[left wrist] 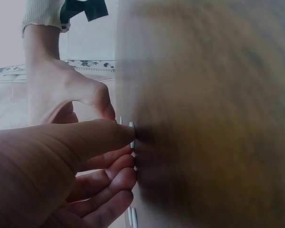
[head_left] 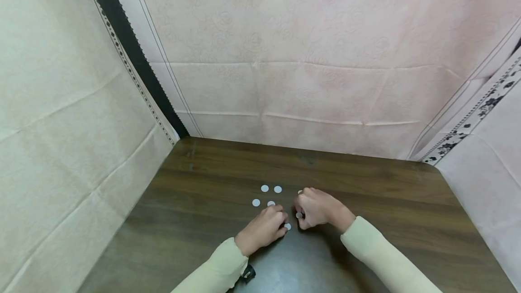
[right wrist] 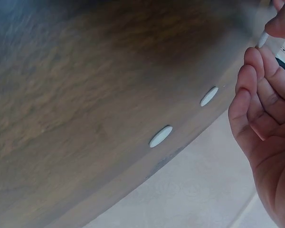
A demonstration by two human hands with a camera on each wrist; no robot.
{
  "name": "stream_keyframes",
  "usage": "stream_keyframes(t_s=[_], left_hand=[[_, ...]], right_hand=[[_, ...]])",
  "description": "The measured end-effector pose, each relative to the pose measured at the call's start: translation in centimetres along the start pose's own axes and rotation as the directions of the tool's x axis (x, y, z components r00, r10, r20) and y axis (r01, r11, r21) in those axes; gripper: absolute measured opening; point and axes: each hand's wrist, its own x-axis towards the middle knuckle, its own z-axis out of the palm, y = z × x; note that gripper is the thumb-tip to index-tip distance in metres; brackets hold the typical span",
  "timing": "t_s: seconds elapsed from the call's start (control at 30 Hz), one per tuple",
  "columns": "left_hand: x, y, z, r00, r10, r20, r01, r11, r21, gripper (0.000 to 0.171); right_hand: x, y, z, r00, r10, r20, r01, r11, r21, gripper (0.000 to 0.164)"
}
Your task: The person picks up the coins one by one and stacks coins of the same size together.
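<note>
Several small flat white discs lie on the wooden table. My left hand (head_left: 263,229) rests low over the tabletop and pinches one white disc (head_left: 287,226) by its edge between thumb and forefinger; the left wrist view shows the thumb on that disc (left wrist: 132,135). Just to the right, my right hand (head_left: 319,208) holds another disc (head_left: 299,215) between thumb and forefinger, its other fingers curled in. Its knuckles partly hide a further disc (head_left: 300,191). Close to the left fingers lies a partly covered disc (head_left: 271,203).
Beyond the left hand sit three more discs, including a left one (head_left: 256,202) and a far one (head_left: 264,188). The brown wooden table (head_left: 228,166) ends at a pale cloth wall (head_left: 305,89), with cloth hanging on both sides too.
</note>
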Motion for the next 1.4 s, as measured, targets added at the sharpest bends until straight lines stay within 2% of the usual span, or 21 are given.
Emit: stream_keyframes(t_s=[0.33,0.57,0.73,1.1,1.4], left_hand=[[-0.2,0.0,-0.2,1.0,0.014,-0.006,-0.015,1.0,-0.015,0.007],[-0.1,0.0,-0.1,1.0,0.002,-0.004,-0.002,1.0,-0.024,0.007],[-0.1,0.0,0.0,1.0,0.012,-0.02,-0.013,0.999,-0.041,0.011],[-0.2,0.2,-0.1,0.998,0.027,-0.056,-0.028,1.0,-0.011,0.014],[-0.3,0.3,0.1,0.998,0.029,-0.063,-0.03,1.0,-0.01,0.018]], right_hand=[[0.0,-1.2,0.5,1.0,-0.018,-0.026,0.017,0.999,-0.035,0.018],[0.1,-1.9,0.8,1.0,-0.012,-0.019,0.011,0.999,-0.034,0.03],[0.2,-2.2,1.2,1.0,-0.003,-0.008,0.003,0.999,-0.046,0.031],[0.1,-2.9,1.7,0.999,0.039,-0.023,-0.038,0.999,0.028,0.031],[0.0,-3.5,2.1,0.993,0.103,-0.052,-0.098,0.992,0.084,0.037]])
